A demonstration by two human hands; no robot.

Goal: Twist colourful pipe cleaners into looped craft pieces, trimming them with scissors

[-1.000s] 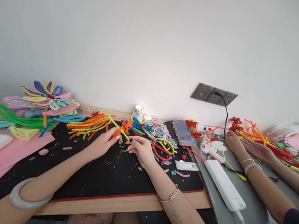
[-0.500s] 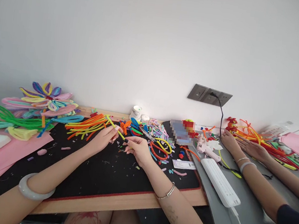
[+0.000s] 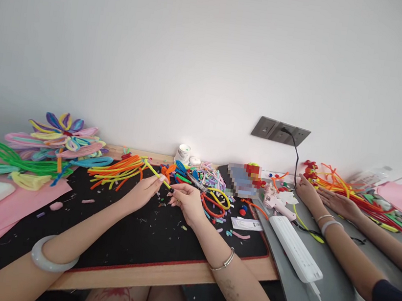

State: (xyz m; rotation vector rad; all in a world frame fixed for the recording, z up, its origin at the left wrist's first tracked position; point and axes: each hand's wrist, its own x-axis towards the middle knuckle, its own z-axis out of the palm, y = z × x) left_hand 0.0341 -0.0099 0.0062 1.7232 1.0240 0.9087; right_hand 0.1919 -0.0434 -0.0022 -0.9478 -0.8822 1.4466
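Observation:
A yellow pipe cleaner (image 3: pixel 153 169) stretches between my two hands above the black mat (image 3: pixel 129 245). My left hand (image 3: pixel 145 191) pinches it near the middle, and its far end points up and left. At its near end, the fingertips of my right hand (image 3: pixel 187 200) are closed on it. Left of my hands lies a bundle of orange and yellow pipe cleaners (image 3: pixel 115 170). Behind my right hand are scissors (image 3: pixel 198 182), an orange looped piece (image 3: pixel 168 171) and a heap of cut pastel pieces (image 3: pixel 214 177).
Pipe-cleaner flowers (image 3: pixel 64 135) and pink paper (image 3: pixel 10 217) lie at left. A white cup (image 3: pixel 182 154) stands by the wall. At right are a glue gun (image 3: pixel 277 202), a white power strip (image 3: pixel 295 249) and another person's hands (image 3: pixel 340 206) on a grey table.
My left hand has shifted slightly right and down along the pipe cleaner, nearer my right hand. My right hand stays almost in place. The view has tilted slightly.

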